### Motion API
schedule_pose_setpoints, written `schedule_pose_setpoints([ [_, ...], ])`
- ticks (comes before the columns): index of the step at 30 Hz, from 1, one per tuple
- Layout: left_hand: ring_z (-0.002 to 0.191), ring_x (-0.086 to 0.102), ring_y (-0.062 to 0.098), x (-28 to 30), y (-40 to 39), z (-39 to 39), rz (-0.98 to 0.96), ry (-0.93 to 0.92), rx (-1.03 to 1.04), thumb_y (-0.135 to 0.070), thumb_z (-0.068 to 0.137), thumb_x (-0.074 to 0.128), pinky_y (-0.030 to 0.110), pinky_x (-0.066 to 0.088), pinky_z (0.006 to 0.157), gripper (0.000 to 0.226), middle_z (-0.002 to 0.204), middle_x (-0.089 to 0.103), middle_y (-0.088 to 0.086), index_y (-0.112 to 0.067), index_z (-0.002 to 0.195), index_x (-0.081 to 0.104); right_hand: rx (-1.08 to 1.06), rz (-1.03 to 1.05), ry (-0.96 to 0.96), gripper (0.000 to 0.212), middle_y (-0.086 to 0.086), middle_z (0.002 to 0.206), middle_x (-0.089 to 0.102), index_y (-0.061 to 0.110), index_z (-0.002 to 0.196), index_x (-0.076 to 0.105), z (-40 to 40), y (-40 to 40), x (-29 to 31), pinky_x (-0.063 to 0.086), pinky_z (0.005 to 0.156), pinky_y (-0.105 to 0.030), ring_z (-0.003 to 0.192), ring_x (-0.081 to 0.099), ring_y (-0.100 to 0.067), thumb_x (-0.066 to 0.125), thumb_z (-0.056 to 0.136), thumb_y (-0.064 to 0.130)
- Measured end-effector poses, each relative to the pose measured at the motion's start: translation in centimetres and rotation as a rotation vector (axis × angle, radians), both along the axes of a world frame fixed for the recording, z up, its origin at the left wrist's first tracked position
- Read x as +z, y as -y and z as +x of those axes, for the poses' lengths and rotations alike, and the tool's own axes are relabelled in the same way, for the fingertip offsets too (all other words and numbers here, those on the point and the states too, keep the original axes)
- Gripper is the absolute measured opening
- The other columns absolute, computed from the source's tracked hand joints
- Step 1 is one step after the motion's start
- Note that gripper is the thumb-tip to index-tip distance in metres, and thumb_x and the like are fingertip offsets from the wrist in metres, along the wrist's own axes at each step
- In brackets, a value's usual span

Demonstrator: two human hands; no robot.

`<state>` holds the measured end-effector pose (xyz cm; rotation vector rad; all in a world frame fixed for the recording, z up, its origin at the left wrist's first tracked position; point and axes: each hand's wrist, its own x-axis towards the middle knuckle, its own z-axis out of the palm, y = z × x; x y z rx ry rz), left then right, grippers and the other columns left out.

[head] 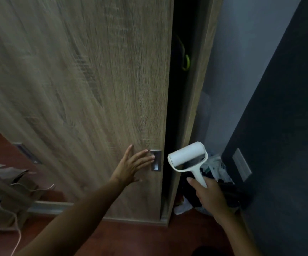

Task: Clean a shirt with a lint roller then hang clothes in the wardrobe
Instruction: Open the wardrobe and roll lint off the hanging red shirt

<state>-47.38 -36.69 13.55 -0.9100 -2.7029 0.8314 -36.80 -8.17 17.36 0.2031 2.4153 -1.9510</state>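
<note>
At the wardrobe door [94,80], the left hand [133,166] lies flat, fingers spread, tips on the metal handle [156,159]. At four o'clock, the right hand [211,195] grips the lint roller [187,156]. Opening the wardrobe seems underway; next, slide the door wider.

Brown paper bags [11,189] on the red-brown floor [131,239]; a white switch plate [241,164] on the dark wall [278,126].

- Your left hand [131,166] and forearm are bare, with no sleeve, ring or watch.
- Your right hand [211,197] and forearm are likewise bare and unadorned.
</note>
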Motion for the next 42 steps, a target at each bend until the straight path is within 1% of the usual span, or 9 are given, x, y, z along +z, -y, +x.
schedule_pose_setpoints([
  [7,0.147,-0.011,0.020,-1.1,4.7,0.0,0.010,0.012,0.058,-0.077,0.075,0.047,0.067,-0.014,0.110,0.105,0.159,-0.018,-0.012,-0.033,0.151,-0.009,0.087,0.049,0.034,0.035,0.004,0.048,0.039,0.007,0.063,0.055,-0.9,3.8,-0.5,0.030,0.049,-0.028,0.047,0.041,-0.012,0.066,0.089,0.028],
  [12,0.147,-0.012,0.020,-1.0,8.9,0.0,0.008,0.008,0.090,-0.074,0.074,0.053,0.067,-0.012,0.111,0.107,0.159,-0.018,-0.013,-0.033,0.151,-0.011,0.070,0.115,-0.010,0.040,0.006,0.048,0.043,0.013,0.056,0.049,-2.2,8.5,0.0,0.033,0.051,-0.027,0.047,0.045,-0.009,0.067,0.088,0.029],
  [15,0.145,-0.018,0.022,-1.2,11.6,0.0,-0.035,-0.029,0.113,-0.070,0.076,0.054,0.066,-0.010,0.110,0.109,0.156,-0.027,-0.011,-0.032,0.149,-0.018,0.029,0.083,-0.010,0.044,-0.006,0.056,0.049,-0.002,0.064,0.055,-3.1,11.2,-0.1,0.035,0.057,-0.030,0.055,0.051,-0.016,0.068,0.087,0.033],
  [19,0.149,-0.008,0.022,-1.4,15.4,0.4,-0.036,-0.064,0.157,-0.068,0.076,0.056,0.066,-0.007,0.111,0.110,0.157,-0.025,-0.012,-0.032,0.150,-0.017,-0.022,0.022,0.066,0.040,0.000,0.048,0.041,0.015,0.055,0.049,-4.4,14.3,-0.3,0.030,0.052,-0.027,0.047,0.043,-0.014,0.069,0.087,0.030],
  [23,0.149,-0.003,0.024,-1.5,19.0,1.1,-0.008,-0.069,0.199,-0.052,0.081,0.062,0.063,0.000,0.114,0.103,0.159,-0.019,-0.012,-0.032,0.151,-0.011,-0.014,0.020,0.104,0.039,0.001,0.046,0.041,0.017,0.056,0.048,-5.3,17.2,-0.8,0.030,0.050,-0.028,0.045,0.041,-0.014,0.070,0.086,0.031],
  [31,0.141,-0.026,0.029,-2.0,24.5,3.0,0.042,-0.126,0.459,-0.025,0.087,0.055,0.064,-0.023,0.106,0.099,0.153,-0.036,-0.007,-0.027,0.148,-0.024,0.091,0.022,0.124,0.037,-0.004,0.048,0.035,0.014,0.062,0.046,-5.2,22.4,-1.0,0.025,0.043,-0.025,0.039,0.034,-0.014,0.068,0.087,0.031],
  [34,0.144,-0.021,0.028,-1.9,26.0,3.5,0.098,-0.110,0.503,-0.019,0.086,0.052,0.062,-0.020,0.109,0.095,0.156,-0.030,-0.007,-0.027,0.150,-0.020,0.100,0.027,0.136,0.037,-0.002,0.046,0.034,0.013,0.062,0.046,-5.2,23.7,-0.9,0.025,0.040,-0.022,0.037,0.033,-0.012,0.067,0.088,0.028],
  [38,0.149,0.005,0.025,-1.4,27.5,4.2,0.245,-0.155,0.474,-0.014,0.074,0.060,0.061,-0.003,0.116,0.096,0.162,0.002,0.001,-0.025,0.154,0.008,0.115,0.043,0.136,0.038,0.000,0.044,0.036,0.014,0.059,0.047,-5.5,25.2,-1.0,0.027,0.042,-0.024,0.036,0.035,-0.011,0.068,0.087,0.028],
  [42,0.148,0.012,0.027,1.2,28.4,3.0,0.261,-0.195,0.390,-0.020,0.075,0.063,0.061,0.006,0.116,0.094,0.162,0.008,0.004,-0.025,0.153,0.011,0.130,0.069,0.117,0.036,-0.001,0.045,0.038,0.013,0.062,0.049,-6.2,27.2,-1.3,0.030,0.048,-0.030,0.038,0.038,-0.013,0.069,0.085,0.033],
])
